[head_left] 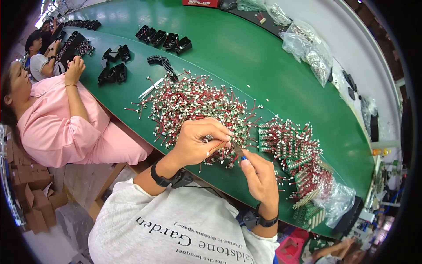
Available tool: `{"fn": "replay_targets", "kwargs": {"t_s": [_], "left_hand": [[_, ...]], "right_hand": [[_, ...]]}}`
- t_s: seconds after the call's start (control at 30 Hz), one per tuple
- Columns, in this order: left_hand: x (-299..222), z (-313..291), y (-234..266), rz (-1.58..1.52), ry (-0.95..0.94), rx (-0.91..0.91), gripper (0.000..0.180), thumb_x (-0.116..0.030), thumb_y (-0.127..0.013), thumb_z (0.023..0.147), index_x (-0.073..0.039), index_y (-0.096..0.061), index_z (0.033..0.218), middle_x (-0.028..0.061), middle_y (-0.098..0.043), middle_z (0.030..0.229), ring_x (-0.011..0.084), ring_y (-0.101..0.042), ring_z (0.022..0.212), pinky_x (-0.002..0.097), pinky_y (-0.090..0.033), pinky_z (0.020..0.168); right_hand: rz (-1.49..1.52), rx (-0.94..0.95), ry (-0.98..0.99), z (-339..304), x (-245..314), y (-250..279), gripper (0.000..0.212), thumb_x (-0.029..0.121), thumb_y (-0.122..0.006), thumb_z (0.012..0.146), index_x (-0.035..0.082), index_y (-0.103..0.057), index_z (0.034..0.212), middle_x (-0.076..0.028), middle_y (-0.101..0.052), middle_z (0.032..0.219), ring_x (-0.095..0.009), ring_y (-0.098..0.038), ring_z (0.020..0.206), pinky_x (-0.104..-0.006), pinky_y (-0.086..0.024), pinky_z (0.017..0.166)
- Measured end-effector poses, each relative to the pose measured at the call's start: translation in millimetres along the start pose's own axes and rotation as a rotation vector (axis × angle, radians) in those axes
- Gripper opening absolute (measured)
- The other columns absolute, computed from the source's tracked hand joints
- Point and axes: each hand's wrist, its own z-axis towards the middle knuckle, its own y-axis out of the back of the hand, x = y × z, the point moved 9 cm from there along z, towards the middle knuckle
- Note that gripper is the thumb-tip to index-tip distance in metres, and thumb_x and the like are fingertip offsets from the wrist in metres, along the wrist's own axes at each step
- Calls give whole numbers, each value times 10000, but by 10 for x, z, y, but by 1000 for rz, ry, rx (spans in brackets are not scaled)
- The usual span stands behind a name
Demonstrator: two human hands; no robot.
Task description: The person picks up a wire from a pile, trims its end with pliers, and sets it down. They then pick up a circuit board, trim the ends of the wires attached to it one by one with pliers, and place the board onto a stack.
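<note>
In front of me my left hand (198, 135) pinches a small wired connector (214, 148) between thumb and fingers, its thin wire trailing below the fingertips. My right hand (260, 178) is closed round a blue-handled hand tool (240, 153), which looks like small cutters or pliers. The tool's metal tip is close to the left fingertips; whether it touches the piece I cannot tell. Just beyond both hands spreads a heap of small white connectors with red wires (193, 99). Right of it lie green circuit board panels (281, 143) with red wires and white plugs.
White-handled scissors (151, 88) and a curved row of black parts (162, 64) lie beyond the heap. Black housings (163, 40) stand farther back on the green table (228, 53). Clear plastic bags (310, 48) line the far right. A co-worker in pink (66, 123) sits at left.
</note>
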Motion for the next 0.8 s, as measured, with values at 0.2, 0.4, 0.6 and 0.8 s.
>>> {"fn": "replay_targets", "kwargs": {"t_s": [0.2, 0.4, 0.6, 0.8], "left_hand": [[215, -62, -109, -370, 212, 7, 163, 117, -749, 729, 4, -689, 831, 156, -695, 885, 214, -677, 862, 307, -572, 723], [390, -144, -154, -515, 371, -47, 108, 51, -751, 780, 16, -670, 841, 146, -692, 963, 183, -675, 900, 310, -561, 798], [479, -135, -141, -822, 408, -40, 119, -10, -753, 814, 12, -669, 895, 137, -694, 959, 174, -672, 885, 296, -557, 789], [253, -25, 413, -259, 275, -273, 154, -10, -751, 809, 36, -691, 943, 77, -696, 912, 100, -645, 787, 247, -538, 705]], "right_hand": [[353, 152, -91, -50, -278, -149, 421, 283, -460, 996, -79, -621, 1138, -91, -629, 829, -165, -587, 740, -289, -475, 671], [746, 278, -130, -56, -353, -396, 539, 409, -446, 998, -89, -578, 1154, -128, -628, 883, -197, -604, 766, -317, -505, 710], [919, 303, -139, -14, -254, -519, 514, 385, -449, 1010, -85, -589, 1163, -97, -618, 888, -169, -582, 789, -298, -482, 738], [473, -149, -32, 148, -113, -64, 455, 332, -454, 1005, -81, -600, 1126, -99, -642, 831, -167, -605, 700, -299, -497, 662]]}}
